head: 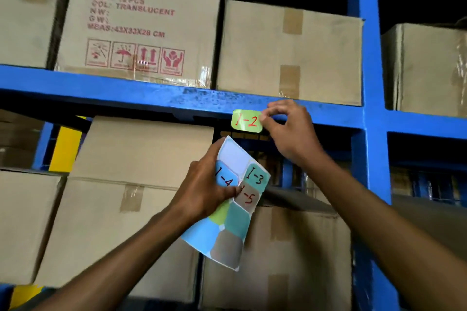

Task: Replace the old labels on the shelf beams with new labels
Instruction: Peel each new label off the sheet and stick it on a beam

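Nearest to me, my left hand (204,184) grips the sticker sheet (231,204), fingers behind it and thumb pressed across its front over the blue 1-4, beside 1-3 and 1-5. Its upper slots are already bare. I'd keep that sheet low and tilted away, so its free corner can't brush the adhesive above.

Just above it, my right hand (288,126) pinches the right end of the green 1-2 label (247,121) between thumb and forefinger, the other fingers loosely curled. The label hangs in front of the lower edge of the blue shelf beam (126,88), dipping partly below it; I cannot tell whether any of it has stuck yet.

To do this well, I judge it should go up until it sits wholly on the beam's face, with its top edge parallel to the beam. I'd tack the free left end first, then wipe rightward so no bubble is trapped. The paint there looks scuffed and speckled, so firm pressure matters.

Beyond the beam, cardboard boxes (288,53) sit close to its front edge.
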A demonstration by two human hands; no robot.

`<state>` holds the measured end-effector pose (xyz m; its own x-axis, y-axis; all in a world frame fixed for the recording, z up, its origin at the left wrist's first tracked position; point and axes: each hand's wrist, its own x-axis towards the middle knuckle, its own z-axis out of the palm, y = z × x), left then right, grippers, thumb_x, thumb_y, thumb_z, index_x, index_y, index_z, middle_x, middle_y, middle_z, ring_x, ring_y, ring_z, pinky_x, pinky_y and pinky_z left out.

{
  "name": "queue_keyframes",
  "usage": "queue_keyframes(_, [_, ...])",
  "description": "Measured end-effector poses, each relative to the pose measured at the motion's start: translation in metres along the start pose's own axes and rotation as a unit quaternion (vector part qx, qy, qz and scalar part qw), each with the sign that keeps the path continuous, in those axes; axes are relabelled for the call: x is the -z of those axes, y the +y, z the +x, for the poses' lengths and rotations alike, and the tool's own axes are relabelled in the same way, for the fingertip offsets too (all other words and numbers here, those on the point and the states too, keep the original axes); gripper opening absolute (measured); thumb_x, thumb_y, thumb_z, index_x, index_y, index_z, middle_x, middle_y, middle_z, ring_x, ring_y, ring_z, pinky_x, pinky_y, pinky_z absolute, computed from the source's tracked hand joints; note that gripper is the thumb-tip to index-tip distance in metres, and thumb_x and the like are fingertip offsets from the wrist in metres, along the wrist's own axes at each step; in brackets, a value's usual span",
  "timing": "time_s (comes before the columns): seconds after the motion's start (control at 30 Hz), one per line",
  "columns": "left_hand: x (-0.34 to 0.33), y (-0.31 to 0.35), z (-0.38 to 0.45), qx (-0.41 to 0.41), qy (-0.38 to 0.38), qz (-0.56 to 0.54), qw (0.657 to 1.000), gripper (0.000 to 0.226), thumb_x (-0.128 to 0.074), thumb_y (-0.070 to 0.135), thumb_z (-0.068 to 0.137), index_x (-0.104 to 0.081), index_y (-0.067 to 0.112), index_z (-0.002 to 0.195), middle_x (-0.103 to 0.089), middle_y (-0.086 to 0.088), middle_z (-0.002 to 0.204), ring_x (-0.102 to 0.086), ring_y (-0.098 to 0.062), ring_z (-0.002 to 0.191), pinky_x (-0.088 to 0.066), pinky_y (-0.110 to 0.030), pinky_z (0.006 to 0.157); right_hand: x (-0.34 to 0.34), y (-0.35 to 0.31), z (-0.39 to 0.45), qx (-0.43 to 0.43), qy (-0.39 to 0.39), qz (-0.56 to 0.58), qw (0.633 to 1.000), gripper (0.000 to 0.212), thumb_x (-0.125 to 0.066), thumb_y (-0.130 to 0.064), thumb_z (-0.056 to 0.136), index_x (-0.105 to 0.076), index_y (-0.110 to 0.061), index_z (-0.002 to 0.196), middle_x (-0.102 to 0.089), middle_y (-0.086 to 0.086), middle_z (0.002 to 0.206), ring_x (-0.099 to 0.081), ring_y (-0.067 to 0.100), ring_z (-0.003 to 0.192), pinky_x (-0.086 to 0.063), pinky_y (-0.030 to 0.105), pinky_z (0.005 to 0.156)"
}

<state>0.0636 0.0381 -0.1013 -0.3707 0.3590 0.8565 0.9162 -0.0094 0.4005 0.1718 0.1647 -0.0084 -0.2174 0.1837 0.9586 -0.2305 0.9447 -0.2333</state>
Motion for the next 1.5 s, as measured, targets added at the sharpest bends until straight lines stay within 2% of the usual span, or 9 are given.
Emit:
queue_keyframes(0.1, [0.009,0.002,0.02,-0.015,-0.031,0.032,0.999,0.12,-0.082,0.018,0.068,0.006,0.054,0.142,-0.066,-0.008,0.104,-0.065,-0.022,0.088,-0.055,-0.036,0.079,-0.009,-0.002,0.021,0.001,0.017,-0.022,1.0,0.009,-0.066,-0.016,0.083,-0.072,-0.01,0.086,-0.063,0.008,0.114,-0.053,0.023,0.115,-0.035,0.048,0.105])
queue_keyframes(0.23, [0.02,-0.001,0.043,-0.046,-0.053,0.069,0.995,0.128,-0.081,0.018,0.069,0.022,0.067,0.127,-0.064,-0.012,0.104,-0.066,-0.023,0.083,-0.056,-0.037,0.075,-0.023,-0.006,0.035,0.005,0.035,-0.029,0.999,0.01,-0.066,-0.014,0.082,-0.072,-0.008,0.087,-0.066,0.009,0.11,-0.057,0.024,0.11,-0.04,0.048,0.101])
queue_keyframes(0.47, [0.028,-0.01,0.076,-0.072,-0.085,0.1,0.989,0.127,-0.082,0.015,0.068,0.016,0.047,0.143,-0.063,-0.011,0.111,-0.063,-0.025,0.09,-0.054,-0.038,0.082,-0.035,-0.01,0.049,0.018,0.046,-0.056,0.997,0.013,-0.064,-0.013,0.082,-0.074,-0.009,0.089,-0.069,0.01,0.104,-0.058,0.026,0.106,-0.043,0.047,0.097])
queue_keyframes(0.63, [0.03,-0.015,0.094,-0.069,-0.089,0.116,0.987,0.126,-0.082,0.018,0.068,0.014,0.044,0.145,-0.057,-0.009,0.103,-0.05,-0.019,0.083,-0.041,-0.023,0.071,-0.039,-0.011,0.054,0.022,0.049,-0.08,0.995,0.014,-0.064,-0.013,0.083,-0.074,-0.009,0.092,-0.068,0.009,0.105,-0.057,0.027,0.107,-0.042,0.049,0.097])
queue_keyframes(0.7, [0.031,-0.017,0.098,-0.062,-0.095,0.12,0.986,0.125,-0.082,0.018,0.068,0.013,0.045,0.144,-0.053,-0.01,0.106,-0.048,-0.022,0.089,-0.044,-0.028,0.077,-0.042,-0.01,0.056,0.024,0.046,-0.091,0.994,0.013,-0.063,-0.013,0.084,-0.074,-0.01,0.092,-0.068,0.009,0.106,-0.056,0.027,0.107,-0.041,0.05,0.098])
queue_keyframes(0.83, [0.031,-0.023,0.101,-0.055,-0.117,0.143,0.981,0.127,-0.081,0.016,0.069,0.017,0.043,0.144,-0.057,-0.016,0.117,-0.059,-0.032,0.099,-0.051,-0.041,0.089,-0.046,-0.008,0.057,0.024,0.044,-0.104,0.993,0.012,-0.063,-0.014,0.084,-0.073,-0.01,0.089,-0.067,0.009,0.106,-0.056,0.026,0.107,-0.043,0.049,0.097])
queue_keyframes(1.0, [0.031,-0.03,0.103,-0.06,-0.112,0.155,0.98,0.128,-0.08,0.016,0.07,0.024,0.05,0.138,-0.056,-0.015,0.117,-0.059,-0.033,0.098,-0.052,-0.042,0.087,-0.049,-0.006,0.058,0.024,0.047,-0.111,0.992,0.012,-0.062,-0.013,0.084,-0.073,-0.009,0.085,-0.067,0.009,0.104,-0.057,0.025,0.106,-0.044,0.049,0.095])
queue_keyframes(1.17, [0.028,-0.033,0.103,-0.068,-0.103,0.174,0.977,0.128,-0.079,0.018,0.07,0.032,0.061,0.118,-0.055,-0.016,0.114,-0.056,-0.035,0.096,-0.05,-0.044,0.086,-0.048,-0.004,0.061,0.03,0.043,-0.117,0.992,0.011,-0.063,-0.015,0.084,-0.073,-0.011,0.082,-0.066,0.009,0.105,-0.057,0.024,0.106,-0.044,0.049,0.094])
queue_keyframes(1.5, [0.025,-0.031,0.101,-0.08,-0.101,0.185,0.974,0.13,-0.078,0.014,0.071,0.035,0.049,0.126,-0.057,-0.019,0.111,-0.058,-0.035,0.096,-0.051,-0.047,0.085,-0.05,0.005,0.068,0.025,0.06,-0.131,0.989,0.01,-0.068,-0.021,0.08,-0.074,-0.013,0.077,-0.066,0.005,0.103,-0.055,0.02,0.106,-0.043,0.046,0.095])
